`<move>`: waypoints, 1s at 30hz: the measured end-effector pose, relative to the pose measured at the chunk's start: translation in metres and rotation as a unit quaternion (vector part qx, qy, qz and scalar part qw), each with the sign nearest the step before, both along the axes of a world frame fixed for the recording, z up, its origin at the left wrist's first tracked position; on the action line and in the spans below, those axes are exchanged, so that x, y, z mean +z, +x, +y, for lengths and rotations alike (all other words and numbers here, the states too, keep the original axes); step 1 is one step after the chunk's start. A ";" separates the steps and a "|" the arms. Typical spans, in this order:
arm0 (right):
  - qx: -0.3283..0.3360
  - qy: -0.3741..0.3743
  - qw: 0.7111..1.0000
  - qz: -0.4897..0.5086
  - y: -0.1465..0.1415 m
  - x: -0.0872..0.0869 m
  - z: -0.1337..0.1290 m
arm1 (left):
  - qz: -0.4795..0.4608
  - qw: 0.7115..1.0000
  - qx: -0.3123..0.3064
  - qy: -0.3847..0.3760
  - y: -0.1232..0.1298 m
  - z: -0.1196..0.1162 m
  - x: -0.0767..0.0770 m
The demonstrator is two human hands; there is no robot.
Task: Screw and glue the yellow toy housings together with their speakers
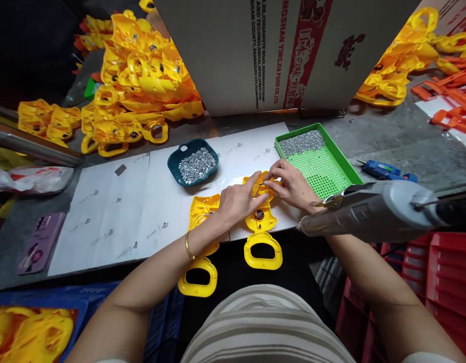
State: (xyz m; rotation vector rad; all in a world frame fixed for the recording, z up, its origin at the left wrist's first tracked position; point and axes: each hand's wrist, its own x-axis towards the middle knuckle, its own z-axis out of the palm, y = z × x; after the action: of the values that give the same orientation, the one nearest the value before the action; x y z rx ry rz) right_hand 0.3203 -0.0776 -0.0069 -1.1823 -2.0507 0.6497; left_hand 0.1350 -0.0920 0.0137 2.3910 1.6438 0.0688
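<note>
A yellow plastic toy shell half (260, 222) with a loop handle lies open side up at the table's front edge, its handle overhanging. A round dark part and thin wires (260, 189) sit inside it. My left hand (238, 201) rests on the shell's left side, thumb and fingertips closed in on it. Over its upper part, my right hand (291, 184) is closed in a pinch at the wires; the fingertips partly hide what they hold. Beside it on the left, a second yellow shell half (202, 206) with wires lies partly under my left forearm.
A dark teal tray (174, 169) and a green perforated tray (340, 169) hold small silvery screws. A grey electric screwdriver (369, 212) hangs close to my right forearm. Behind stand a large carton (233, 60) and yellow shell piles (142, 75). A blue glue gun (384, 170) lies right, a phone (42, 242) left.
</note>
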 end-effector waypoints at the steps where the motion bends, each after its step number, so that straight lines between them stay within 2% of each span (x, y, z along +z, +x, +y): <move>1: -0.003 -0.005 1.000 0.010 -0.001 -0.002 0.000 | -0.022 1.000 0.010 -0.007 0.000 0.002 0.000; 3: -0.016 -0.017 0.999 0.032 -0.001 -0.005 0.001 | -0.078 0.997 0.022 -0.003 0.000 0.005 -0.003; 6: -0.027 -0.036 0.997 0.060 0.001 -0.009 0.002 | -0.128 0.990 0.028 0.051 -0.003 0.002 -0.010; 10: -0.006 -0.084 0.996 0.033 0.002 -0.008 0.003 | -0.078 0.993 0.007 0.084 -0.004 -0.001 -0.018; 14: -0.014 -0.139 0.990 -0.011 0.000 -0.006 0.005 | -0.033 0.993 -0.023 0.109 -0.003 -0.002 -0.017; 20: 0.004 -0.188 0.981 -0.036 -0.002 -0.006 0.009 | -0.045 0.972 -0.107 0.205 -0.004 -0.002 -0.022; 22: 0.015 -0.196 0.980 -0.028 0.000 -0.007 0.010 | -0.055 0.968 -0.128 0.209 -0.005 -0.001 -0.025; 27: 0.023 -0.210 0.977 0.005 0.001 -0.008 0.011 | -0.074 0.971 -0.130 0.186 -0.008 0.001 -0.028; 30: -0.008 -0.203 0.972 0.120 0.002 -0.004 0.010 | -0.100 0.973 -0.125 0.167 -0.010 0.004 -0.028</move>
State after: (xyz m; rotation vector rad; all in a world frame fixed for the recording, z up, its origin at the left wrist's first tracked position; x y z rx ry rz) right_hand 0.3222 -0.0681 -0.0105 -1.2677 -1.7504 1.1864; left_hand 0.1252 -0.0883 -0.0146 2.7107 1.3145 0.5633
